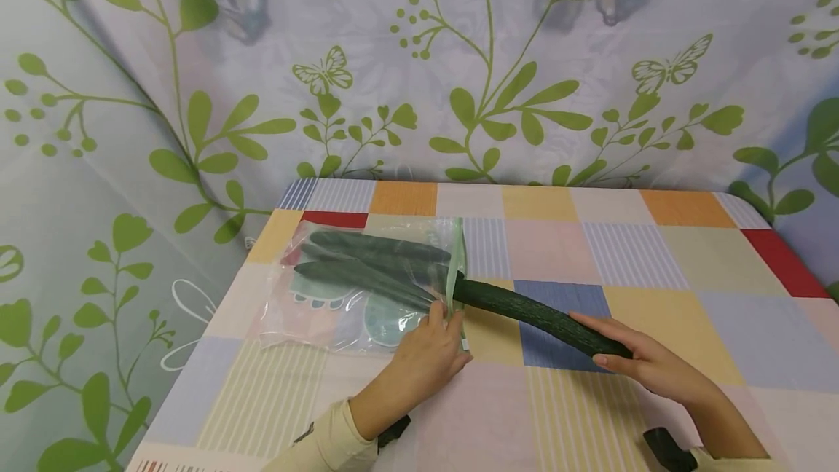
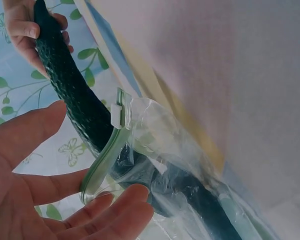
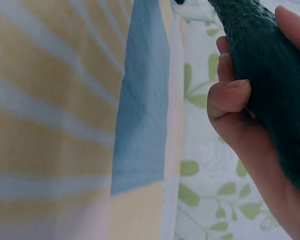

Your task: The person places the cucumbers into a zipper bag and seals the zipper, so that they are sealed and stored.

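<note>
A clear zip bag with a green edge lies on the table, dark green cucumbers inside it. Another long cucumber passes through the bag's mouth, its outer end sticking out to the right. My right hand grips that outer end, thumb on the near side; the right wrist view shows the fingers curled round the cucumber. At the mouth, my left hand touches the green edge. In the left wrist view its thumb is spread away from the fingers, which rest against the zip strip and its white slider.
A patchwork-patterned cloth covers the table. Behind and to the left hangs a curtain printed with green leaves and butterflies. Dark straps or mounts show near both wrists.
</note>
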